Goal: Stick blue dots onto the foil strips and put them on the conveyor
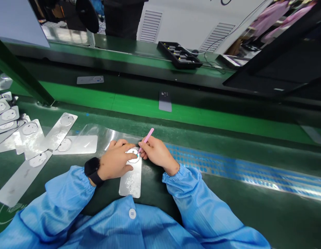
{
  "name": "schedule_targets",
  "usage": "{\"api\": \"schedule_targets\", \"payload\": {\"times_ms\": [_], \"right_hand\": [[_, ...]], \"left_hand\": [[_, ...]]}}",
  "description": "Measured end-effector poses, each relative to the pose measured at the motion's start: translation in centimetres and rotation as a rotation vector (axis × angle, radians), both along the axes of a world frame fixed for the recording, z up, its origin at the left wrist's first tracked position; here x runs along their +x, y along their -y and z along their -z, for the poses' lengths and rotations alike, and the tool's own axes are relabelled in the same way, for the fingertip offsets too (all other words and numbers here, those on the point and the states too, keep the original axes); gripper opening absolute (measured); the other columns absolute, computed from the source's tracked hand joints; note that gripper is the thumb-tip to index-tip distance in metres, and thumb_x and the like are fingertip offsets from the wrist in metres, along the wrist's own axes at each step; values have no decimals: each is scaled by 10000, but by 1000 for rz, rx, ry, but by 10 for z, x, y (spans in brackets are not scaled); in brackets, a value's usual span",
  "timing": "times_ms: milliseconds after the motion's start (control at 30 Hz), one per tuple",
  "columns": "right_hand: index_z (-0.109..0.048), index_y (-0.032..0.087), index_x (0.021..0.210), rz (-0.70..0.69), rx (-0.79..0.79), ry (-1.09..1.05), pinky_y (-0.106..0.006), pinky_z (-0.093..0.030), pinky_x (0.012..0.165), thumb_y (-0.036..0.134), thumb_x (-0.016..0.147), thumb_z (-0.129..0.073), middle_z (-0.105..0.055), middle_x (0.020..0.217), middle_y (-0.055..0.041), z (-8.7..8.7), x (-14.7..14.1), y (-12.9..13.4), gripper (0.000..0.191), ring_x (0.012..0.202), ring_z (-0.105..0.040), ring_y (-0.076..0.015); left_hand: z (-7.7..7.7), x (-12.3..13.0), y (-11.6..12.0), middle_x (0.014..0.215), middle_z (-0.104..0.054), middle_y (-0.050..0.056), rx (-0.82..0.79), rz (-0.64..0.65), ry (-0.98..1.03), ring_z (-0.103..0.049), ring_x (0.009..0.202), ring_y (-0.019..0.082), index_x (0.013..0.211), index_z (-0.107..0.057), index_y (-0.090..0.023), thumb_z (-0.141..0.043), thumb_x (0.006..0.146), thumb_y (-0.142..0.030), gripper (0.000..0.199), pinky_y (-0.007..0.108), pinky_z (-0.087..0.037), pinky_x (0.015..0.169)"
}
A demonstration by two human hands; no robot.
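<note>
Left hand [115, 160] spread flat, fingers resting on a metal strip [131, 181], right hand [155, 152] pinching pink tweezers [146, 140], tips at a round label [133, 155]

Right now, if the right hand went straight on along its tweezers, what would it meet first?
Most likely the round white patch on the metal strip: the pink tweezers in the right hand point down at it. Depth is unclear, and the left hand's fingers lie close beside that line.

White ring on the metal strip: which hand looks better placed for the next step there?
Probably the right hand: it holds pink tweezers with their tips at the white ring. The left hand lies across the metal strip, apparently steadying it, so seems less free.
</note>
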State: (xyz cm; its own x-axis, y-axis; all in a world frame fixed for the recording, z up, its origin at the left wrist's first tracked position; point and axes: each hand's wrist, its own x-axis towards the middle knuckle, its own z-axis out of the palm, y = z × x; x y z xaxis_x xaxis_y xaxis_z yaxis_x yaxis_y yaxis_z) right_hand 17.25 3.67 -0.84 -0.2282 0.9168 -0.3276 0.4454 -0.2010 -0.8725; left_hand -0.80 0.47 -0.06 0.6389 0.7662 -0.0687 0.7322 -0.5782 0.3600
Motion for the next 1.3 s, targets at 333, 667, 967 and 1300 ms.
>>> {"api": "schedule_targets", "payload": {"times_ms": [333, 667, 967, 1300], "right_hand": [[-547, 190, 766, 20, 585, 175, -315, -531, 664, 256, 896, -442, -639, 724, -58, -14, 22, 16, 179, 700, -636, -189], [-559, 189, 1263, -512, 577, 842, -291, -513, 641, 290, 951, -445, -622, 1053, -114, 4, 5, 63, 346, 784, -651, -204], [-579, 195, 1216, -483, 551, 800, -305, -518, 673, 290, 937, -488, -632, 1067, -113, 3, 3, 61, 308, 852, -656, -225], [-489, 151, 1253, -239, 433, 468, -360, -491, 856, 193, 777, -656, -593, 1163, -126, 4, 9, 48, 506, 1017, -605, -243]], "left_hand": [[-5, 2, 1, 1355, -537, 38, -4, -13, -84, -430, 1183, 314, 1076, -657, -264, -708, 769, -345, 321, 488, -388, 897], [-4, 6, -1, 1289, -543, 80, -38, -52, -53, -428, 1182, 300, 1021, -561, -198, -749, 725, -279, 361, 453, -398, 903], [-3, 9, -4, 1156, -542, 84, -62, -104, -66, -437, 1108, 306, 984, -520, -190, -781, 688, -292, 408, 441, -376, 859], [0, 13, -4, 1091, -503, 88, -94, -183, -24, -484, 1051, 287, 959, -471, -167, -827, 615, -249, 502, 440, -404, 871]]}}
